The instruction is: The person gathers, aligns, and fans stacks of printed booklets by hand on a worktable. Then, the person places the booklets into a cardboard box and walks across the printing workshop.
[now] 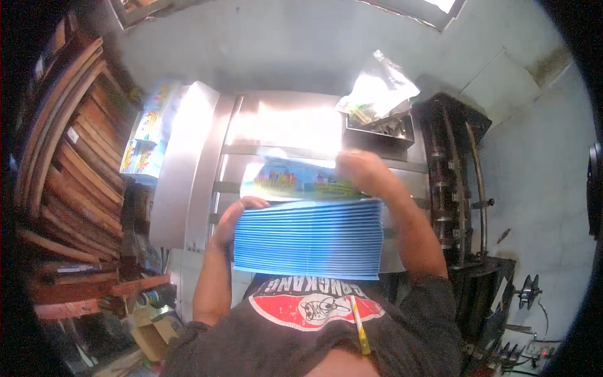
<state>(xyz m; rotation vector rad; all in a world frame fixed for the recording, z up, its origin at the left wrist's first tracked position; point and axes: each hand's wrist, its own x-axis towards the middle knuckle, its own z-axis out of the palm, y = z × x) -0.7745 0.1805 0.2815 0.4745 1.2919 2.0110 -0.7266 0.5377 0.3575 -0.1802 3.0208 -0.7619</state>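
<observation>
A thick stack of blue layered sheets [308, 242] stands against my body, its many edges showing as stripes. My left hand [235, 217] is closed round the far left corner of this stack. Just beyond the stack is a printed sheet [279, 179], glossy, with a blue and green colourful design. My right hand [367, 171] pinches that sheet at its far right corner, and motion blurs it a little. Whether the sheet is a single layer or a flattened carton, I cannot tell.
A metal worktop [282, 122] with dark strips lies ahead. At its far right stands a metal box [380, 138] with a clear plastic bag [380, 88] on top. Printed cartons [147, 147] are stacked at left, beside wooden frames [81, 169]. Dark machinery [443, 182] borders the right.
</observation>
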